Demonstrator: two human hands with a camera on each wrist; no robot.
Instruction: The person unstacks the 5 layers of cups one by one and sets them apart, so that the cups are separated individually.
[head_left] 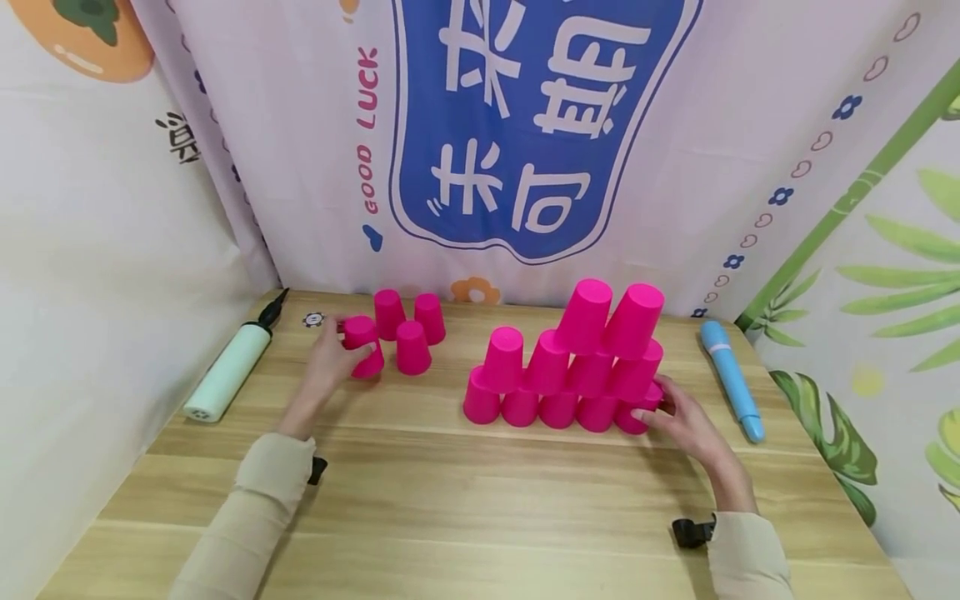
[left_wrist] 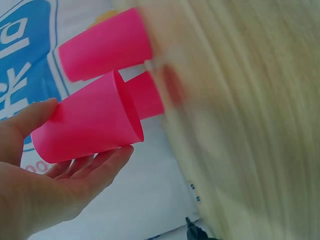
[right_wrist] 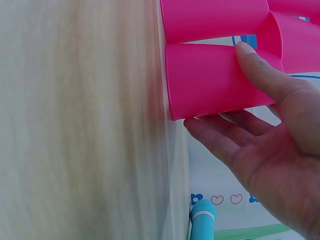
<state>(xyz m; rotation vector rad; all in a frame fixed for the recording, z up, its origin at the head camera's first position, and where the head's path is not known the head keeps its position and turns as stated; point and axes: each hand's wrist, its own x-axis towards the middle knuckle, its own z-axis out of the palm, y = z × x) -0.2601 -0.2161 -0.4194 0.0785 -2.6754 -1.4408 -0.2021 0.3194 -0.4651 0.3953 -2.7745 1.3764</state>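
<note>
In the head view my left hand (head_left: 333, 360) grips an upside-down pink cup (head_left: 363, 346) at the left of the table. The left wrist view shows the thumb on one side of this cup (left_wrist: 90, 120) and the fingers along the other, with its open rim facing the tabletop. Close by stand three more pink cups (head_left: 412, 348), upside down. Over at the right, my right hand (head_left: 686, 421) holds the end cup (right_wrist: 215, 80) in the bottom row of a stacked cup pyramid (head_left: 557, 408), thumb and fingers on opposite sides. Two cups (head_left: 633, 321) form the pyramid's top level, on its right half.
A mint-green hand pump (head_left: 228, 371) with a black nozzle lies along the table's left edge. To the right of the pyramid is a blue tube-shaped object (head_left: 731, 379). Behind the wooden table (head_left: 480, 508) hangs a printed cloth (head_left: 300, 167).
</note>
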